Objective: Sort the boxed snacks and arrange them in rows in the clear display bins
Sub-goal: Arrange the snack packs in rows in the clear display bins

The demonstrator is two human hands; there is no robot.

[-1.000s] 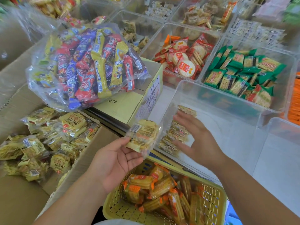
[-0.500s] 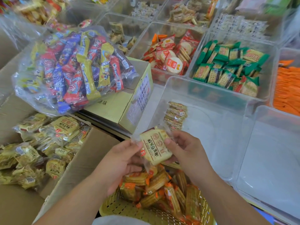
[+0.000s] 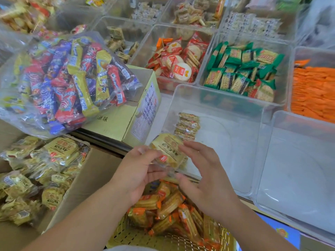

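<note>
Item in hand: one yellow cracker packet (image 3: pixel 167 151), which we pinch by its clear wrapper in our left hand (image 3: pixel 137 173). Our right hand (image 3: pixel 206 180) has straight fingers, tips touching the packet's right edge. Just beyond: clear bin (image 3: pixel 217 96) holding a short row of matching packets (image 3: pixel 188 125). Beneath: yellow basket (image 3: pixel 163 240) of orange-wrapped snacks (image 3: pixel 163 205). Left: carton (image 3: pixel 90 178) of loose yellow packets (image 3: pixel 59 153).

Head view looks forward and down, close over clear bins (image 3: pixel 226 151)
</note>
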